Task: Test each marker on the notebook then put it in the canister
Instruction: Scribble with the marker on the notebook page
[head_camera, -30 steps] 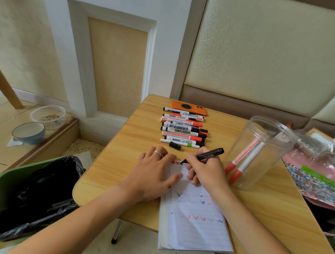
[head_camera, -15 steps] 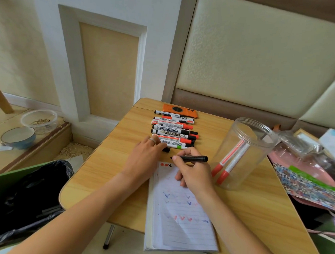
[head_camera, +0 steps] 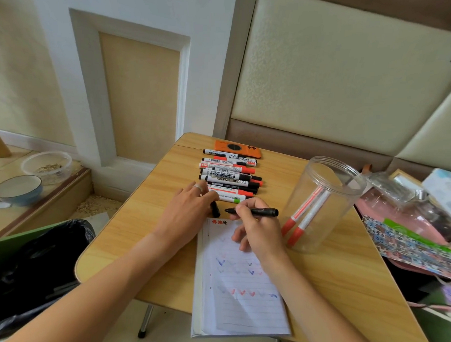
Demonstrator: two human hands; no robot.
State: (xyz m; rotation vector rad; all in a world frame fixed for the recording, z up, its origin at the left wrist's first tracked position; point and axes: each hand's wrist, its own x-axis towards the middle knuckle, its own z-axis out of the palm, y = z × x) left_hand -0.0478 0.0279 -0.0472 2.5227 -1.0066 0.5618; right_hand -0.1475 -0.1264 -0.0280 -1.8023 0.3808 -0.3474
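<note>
Right hand (head_camera: 258,230) grip closed on black marker (head_camera: 256,211), uncapped, horizontal just above notebook (head_camera: 238,286) top edge. Left hand (head_camera: 184,215) grip open, flat on worktop (head_camera: 152,194), fingertips at black cap (head_camera: 215,209). Canister (head_camera: 320,199) right of notebook, two red markers inside.

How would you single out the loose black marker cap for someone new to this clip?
Start at the wooden table, then find the row of markers near its far edge. Just in front, beside the left hand, lies a short black cap, stubby and unlabelled.
</note>
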